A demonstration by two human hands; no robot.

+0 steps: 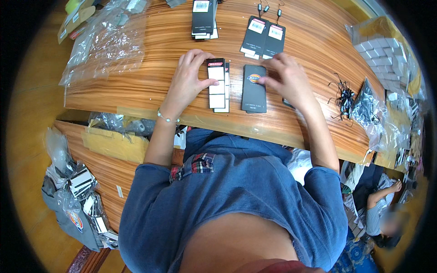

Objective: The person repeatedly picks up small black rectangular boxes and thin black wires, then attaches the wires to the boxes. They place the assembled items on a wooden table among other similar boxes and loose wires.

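Note:
My left hand [190,77] grips a small stack of long black hang tags with white label panels [217,86], thumb on its face, on the wooden table [136,86]. My right hand [286,77] rests its fingertips on the right edge of a dark rectangular tag stack with a small logo [253,88], lying flat just right of the first stack. A bead bracelet is on my left wrist [167,118].
Further back lie more black tags with barcode stickers [264,38] and another tag stack [203,18]. Clear plastic bags [104,43] sit at the left, a bundle of black strings [344,98] and bagged items [368,111] at the right. Another person sits low at right [382,209].

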